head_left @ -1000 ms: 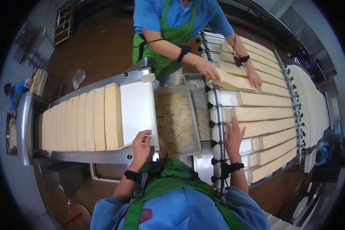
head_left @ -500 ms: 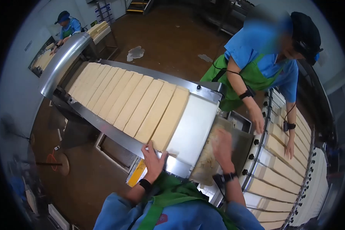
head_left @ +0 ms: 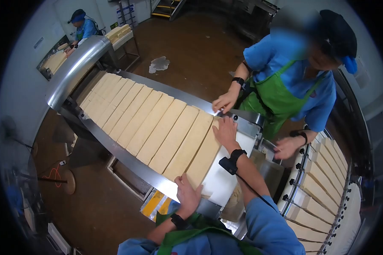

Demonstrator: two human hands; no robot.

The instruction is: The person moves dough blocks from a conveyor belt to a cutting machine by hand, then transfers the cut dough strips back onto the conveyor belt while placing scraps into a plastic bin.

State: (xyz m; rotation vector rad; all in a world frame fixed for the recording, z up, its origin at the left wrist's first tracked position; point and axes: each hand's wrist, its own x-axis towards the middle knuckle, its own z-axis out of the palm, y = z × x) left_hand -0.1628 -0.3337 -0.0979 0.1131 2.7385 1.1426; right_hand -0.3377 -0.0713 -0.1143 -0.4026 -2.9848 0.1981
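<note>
Long pale cream-coloured slabs lie side by side across the conveyor belt, the last pale slab (head_left: 205,156) bordering the bare white belt (head_left: 227,170). My left hand (head_left: 188,196) grips the near end of that slab, fingers bent over its edge. At the far end, my right hand (head_left: 226,131) has its fingers and thumb around the slab's corner. My right forearm reaches across the white belt. Just beyond my right hand, a co-worker's hand (head_left: 225,102) touches the conveyor's far metal edge.
A co-worker (head_left: 281,80) in a green apron stands across the conveyor. To the right, a second conveyor (head_left: 315,187) carries more slabs between rails with black knobs. A curved metal cover (head_left: 74,70) spans the far left end. Another person (head_left: 84,27) works behind it.
My right hand has gone from above the tub to the slab's far end. The co-worker's one hand has come to the conveyor edge; the other has left the right-hand slabs. The view has shifted.
</note>
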